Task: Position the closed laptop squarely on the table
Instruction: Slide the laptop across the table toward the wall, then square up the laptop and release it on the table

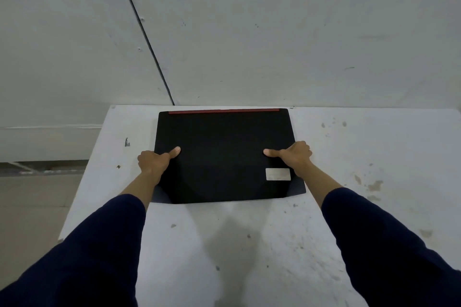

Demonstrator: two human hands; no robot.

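Observation:
A closed black laptop [222,157] with a red strip along its far edge and a pale sticker near its right front corner lies flat on the white table [249,244], its back edge near the wall. My left hand [154,160] grips the laptop's left side, thumb resting on the lid. My right hand [294,155] grips the right side the same way, thumb on top. The fingers of both hands are hidden under or beside the edges.
A grey-white wall [274,32] rises right behind the table's far edge. The table's left edge [87,169] drops to a tiled floor [30,207]. The tabletop is stained and speckled, mostly on the right.

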